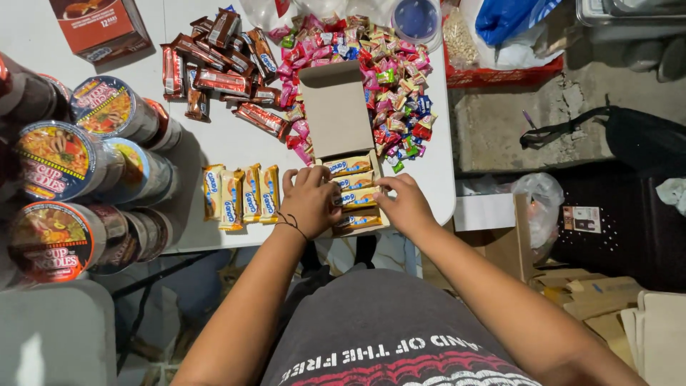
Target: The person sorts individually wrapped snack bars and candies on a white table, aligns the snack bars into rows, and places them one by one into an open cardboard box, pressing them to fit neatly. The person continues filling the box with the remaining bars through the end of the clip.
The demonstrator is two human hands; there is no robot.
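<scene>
We are looking down at both our hands meeting over a small open cardboard box (341,114) at the near edge of the white table (214,150), its lid flap folded away from us. Inside it, yellow wafer packets (351,166) are lying stacked, each with its long axis running left to right, across the box and square to our forearms. Our left hand (311,201) is covering the left end of the box, fingers curled down onto the packets, and our right hand (406,204) is coming in from the right side, thumb and forefinger pinching narrowly at the right end of one packet in the middle of the stack; so the packet is lying between the two hands, each hand at one of its ends. We cannot tell whether the left fingers are actually clamping a packet or only pressing on it. Just to the left of the left hand, four more yellow wafer packets (241,194) are standing in a row on the table, long axes pointing away from us, nearer the left hand than the right. Beyond the box a heap of wrapped candies (389,78) and a pile of brown chocolate bars (221,71) are lying, and cup noodle tubs (61,161) are crowding the far left.
</scene>
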